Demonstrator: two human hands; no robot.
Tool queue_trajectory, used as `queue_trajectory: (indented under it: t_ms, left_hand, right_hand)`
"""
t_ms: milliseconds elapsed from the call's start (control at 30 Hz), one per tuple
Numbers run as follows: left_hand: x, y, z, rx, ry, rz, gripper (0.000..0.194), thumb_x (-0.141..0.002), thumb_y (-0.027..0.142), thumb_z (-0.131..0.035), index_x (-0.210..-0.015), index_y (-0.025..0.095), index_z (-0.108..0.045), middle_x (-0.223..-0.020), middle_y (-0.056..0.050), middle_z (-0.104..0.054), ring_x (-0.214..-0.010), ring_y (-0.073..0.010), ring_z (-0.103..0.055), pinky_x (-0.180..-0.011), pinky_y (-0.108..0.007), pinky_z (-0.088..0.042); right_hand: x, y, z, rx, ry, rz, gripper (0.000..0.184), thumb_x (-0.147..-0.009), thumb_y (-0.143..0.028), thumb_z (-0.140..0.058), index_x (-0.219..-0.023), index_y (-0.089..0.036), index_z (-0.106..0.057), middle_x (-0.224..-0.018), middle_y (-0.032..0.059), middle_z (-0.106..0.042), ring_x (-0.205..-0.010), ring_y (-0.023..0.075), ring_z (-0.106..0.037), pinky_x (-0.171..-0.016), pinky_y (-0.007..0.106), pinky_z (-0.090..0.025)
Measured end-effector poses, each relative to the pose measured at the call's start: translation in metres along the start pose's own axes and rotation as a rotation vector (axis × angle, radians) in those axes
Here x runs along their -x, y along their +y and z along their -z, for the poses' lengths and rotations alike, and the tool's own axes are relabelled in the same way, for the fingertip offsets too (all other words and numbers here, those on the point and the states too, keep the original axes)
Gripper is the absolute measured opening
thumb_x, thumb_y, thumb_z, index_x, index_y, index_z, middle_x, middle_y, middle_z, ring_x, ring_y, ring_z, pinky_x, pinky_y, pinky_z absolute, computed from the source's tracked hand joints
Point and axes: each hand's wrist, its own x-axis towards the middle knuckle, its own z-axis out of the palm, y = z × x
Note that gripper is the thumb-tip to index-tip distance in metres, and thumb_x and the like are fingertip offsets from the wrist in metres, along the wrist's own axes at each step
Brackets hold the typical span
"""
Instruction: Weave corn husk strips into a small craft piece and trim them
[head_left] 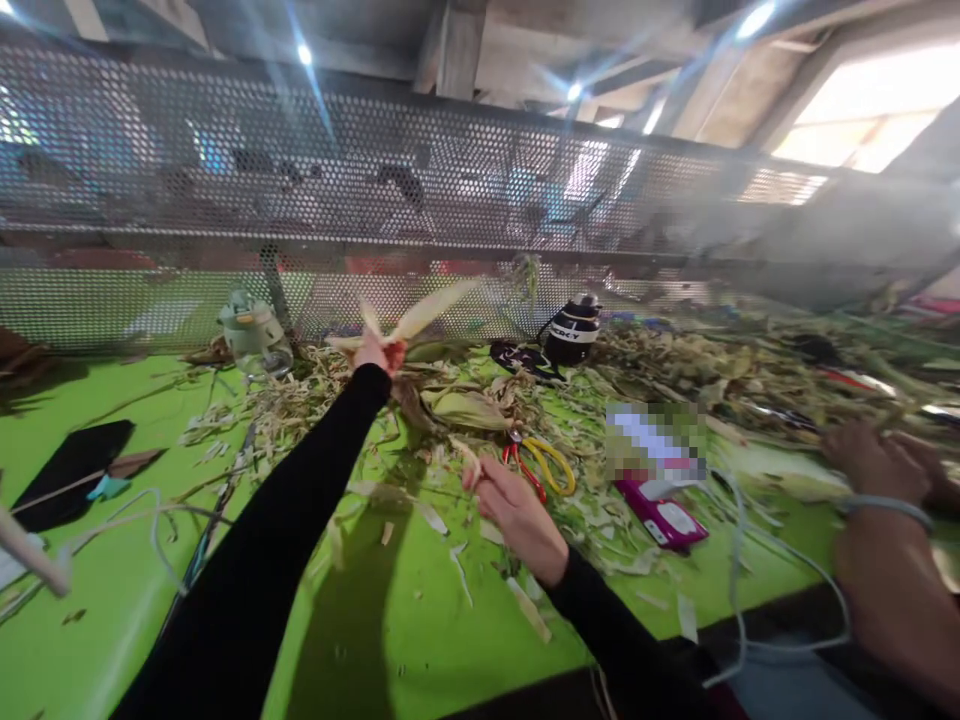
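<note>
My left hand reaches far across the table, its fingers closed around a bunch of pale corn husk leaves that fan out above it. Something reddish shows at the fingers, too blurred to name. Closer in, my right hand is curled with the fingertips pinching a thin pale husk strip. Just beyond it lie scissors with red and yellow handles. Between the hands, larger husk leaves rest on a heap of dry scraps.
On the green table are a phone, a jar-like bottle, a black flask and a magenta device with a white cable. A perforated screen runs behind. A co-worker's hands work at right.
</note>
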Motion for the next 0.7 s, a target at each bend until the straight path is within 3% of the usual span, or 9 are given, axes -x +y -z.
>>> queue_trajectory:
  t_ms: [67,167,200,300,333,400,533,700]
  left_hand:
    - [-0.004,0.004,0.005,-0.097,0.028,0.017,0.062,-0.088,0.064,-0.028,-0.097,0.010,-0.059,-0.068,-0.007,-0.066,-0.059,-0.0128,-0.062,-0.052,-0.020,-0.045]
    - [0.008,-0.005,-0.001,-0.264,-0.048,0.104,0.059,-0.076,0.065,-0.054,-0.105,0.014,-0.060,-0.088,-0.014,-0.069,-0.078,-0.0190,-0.066,-0.062,-0.025,-0.049]
    - [0.017,-0.010,-0.004,-0.312,-0.095,0.131,0.059,-0.069,0.062,-0.064,-0.105,0.015,-0.061,-0.093,-0.015,-0.069,-0.083,-0.0214,-0.066,-0.065,-0.027,-0.050]
    - [0.049,-0.024,-0.009,-0.420,-0.254,0.176,0.055,-0.061,0.060,-0.072,-0.088,0.012,-0.069,-0.094,-0.017,-0.069,-0.086,-0.0254,-0.065,-0.069,-0.032,-0.050]
    - [0.059,-0.027,-0.009,-0.492,-0.410,0.126,0.050,-0.063,0.057,-0.072,-0.086,0.013,-0.070,-0.093,-0.015,-0.070,-0.085,-0.0232,-0.065,-0.069,-0.031,-0.050]
    - [0.077,-0.031,-0.007,-0.493,-0.493,0.087,0.039,-0.056,0.042,-0.081,-0.080,0.012,-0.071,-0.082,-0.009,-0.071,-0.077,-0.0191,-0.064,-0.069,-0.028,-0.050]
    - [0.092,-0.028,0.003,-0.412,-0.422,-0.031,0.025,-0.061,0.031,-0.079,-0.074,0.011,-0.071,-0.072,-0.004,-0.069,-0.063,-0.0108,-0.059,-0.060,-0.021,-0.048]
    - [0.096,-0.013,0.024,-0.289,-0.288,-0.131,0.025,-0.064,0.033,-0.076,-0.077,0.013,-0.070,-0.063,0.002,-0.062,-0.053,-0.0052,-0.053,-0.053,-0.017,-0.047]
  right_hand:
    - [0.007,0.003,0.002,-0.039,0.071,0.018,0.011,-0.083,-0.028,-0.042,-0.080,-0.023,-0.051,-0.055,-0.0057,-0.037,-0.048,0.0102,-0.032,-0.044,0.022,-0.026]
    - [-0.001,0.003,0.007,-0.108,0.177,0.027,0.014,-0.086,-0.037,-0.042,-0.085,-0.022,-0.044,-0.056,-0.0067,-0.042,-0.046,0.0089,-0.036,-0.043,0.021,-0.029]
    - [-0.006,0.003,0.007,-0.116,0.194,0.031,0.017,-0.087,-0.040,-0.042,-0.086,-0.023,-0.043,-0.058,-0.0066,-0.045,-0.047,0.0086,-0.039,-0.043,0.020,-0.030]
    - [-0.018,0.005,0.006,-0.101,0.191,0.035,0.024,-0.086,-0.046,-0.042,-0.087,-0.022,-0.042,-0.060,-0.0057,-0.050,-0.047,0.0082,-0.044,-0.042,0.019,-0.031]
    - [-0.020,0.005,0.005,-0.086,0.173,0.032,0.025,-0.085,-0.047,-0.043,-0.087,-0.022,-0.043,-0.060,-0.0056,-0.051,-0.046,0.0082,-0.045,-0.042,0.019,-0.032]
    - [-0.019,0.006,0.002,-0.041,0.124,0.025,0.026,-0.083,-0.048,-0.045,-0.085,-0.021,-0.045,-0.058,-0.0052,-0.053,-0.045,0.0085,-0.047,-0.043,0.020,-0.035]
    - [-0.011,0.005,0.010,0.114,0.064,-0.003,0.025,-0.085,-0.044,-0.040,-0.085,-0.020,-0.050,-0.062,-0.0027,-0.058,-0.049,0.0100,-0.053,-0.048,0.022,-0.042]
    - [-0.002,0.019,0.055,0.480,0.132,-0.118,0.015,-0.082,-0.029,-0.047,-0.091,-0.019,-0.055,-0.080,0.0043,-0.066,-0.070,0.0172,-0.063,-0.066,0.029,-0.048]
